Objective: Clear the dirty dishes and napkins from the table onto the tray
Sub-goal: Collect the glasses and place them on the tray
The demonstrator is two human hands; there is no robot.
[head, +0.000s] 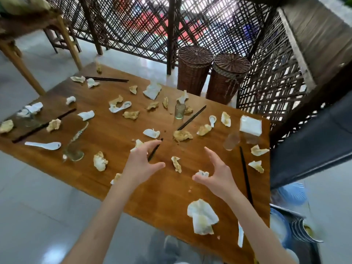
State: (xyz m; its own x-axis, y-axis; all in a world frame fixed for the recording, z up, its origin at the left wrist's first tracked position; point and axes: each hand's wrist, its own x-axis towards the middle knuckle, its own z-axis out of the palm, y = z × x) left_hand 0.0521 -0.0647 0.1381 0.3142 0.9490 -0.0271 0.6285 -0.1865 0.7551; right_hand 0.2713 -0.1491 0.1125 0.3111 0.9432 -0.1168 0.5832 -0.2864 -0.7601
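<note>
Crumpled napkins (100,161) litter the wooden surface (118,130) among spoons, chopsticks and glasses, awaiting collection. Both grips are released: the left hand (142,164) and right hand (215,175) hover with spread fingers, apparently ready to gather the small napkin (203,173) between them.

Head camera looks steeply down, close over the table (118,187), edges seemingly blurred.

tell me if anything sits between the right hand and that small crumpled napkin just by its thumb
Nothing visible does. The right hand hovers open, with the small crumpled napkin lying on the wooden table right beside its thumb. Only bare tabletop surrounds it; the nearest other scrap lies further left, out of the way.
</note>
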